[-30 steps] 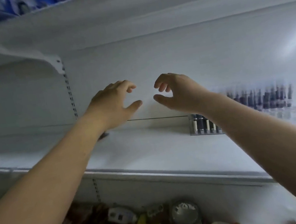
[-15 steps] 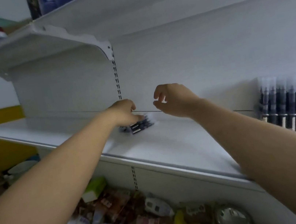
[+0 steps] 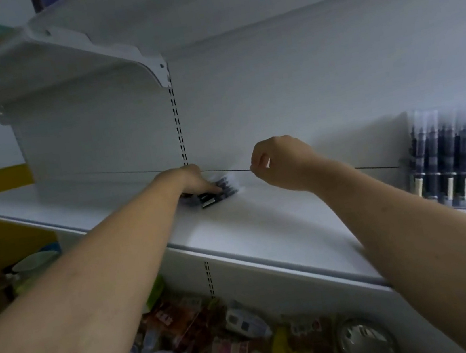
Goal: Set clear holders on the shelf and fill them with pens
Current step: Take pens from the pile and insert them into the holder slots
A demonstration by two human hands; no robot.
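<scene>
A small bundle of dark pens [image 3: 218,194] lies at the back of the white shelf [image 3: 264,232], beside the slotted upright. My left hand [image 3: 196,180] reaches down onto the bundle and grips it, with a finger lying along the pens. My right hand [image 3: 279,163] hovers above the shelf just right of the bundle. Its fingers are curled toward the thumb and it holds nothing. At the right end of the shelf stands a clear holder [image 3: 463,166] with several dark pens upright in it.
A higher white shelf [image 3: 42,62] with its bracket juts out at the upper left, with bottles on top. Below the shelf edge, a lower level holds several packaged goods [image 3: 236,345] and a round metal lid [image 3: 366,340]. A yellow wall band shows at the far left.
The view has swung left and closer. My left hand came down from the air onto the pen bundle. My right hand's fingers have curled in and it stays above the shelf.
</scene>
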